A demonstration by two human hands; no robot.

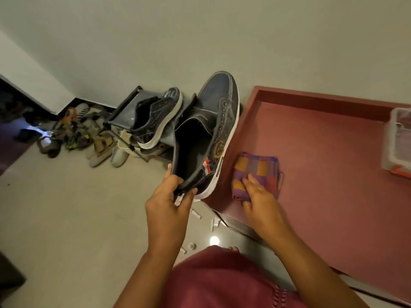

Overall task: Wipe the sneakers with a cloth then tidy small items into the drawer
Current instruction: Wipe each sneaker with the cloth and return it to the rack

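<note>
Early in the task, judging by the layout: wiping apparently not begun, tidying untouched.

Reddish-maroon counter with raised rim as landmark. Just off its left edge, held in the air: dark grey low-top sneaker with white sole, heel clamped in left hand, thumb and fingers curled round the collar. Further left of counter, matching second sneaker resting on dark folding rack. On counter near its left edge: folded purple-and-orange checked cloth, right hand on it, fingers bent, seemingly gathering it. At counter's right edge, clear plastic box with orange trim. On floor below counter's near corner, scattered small white items awaiting tidying. No drawer identifiable.
</note>
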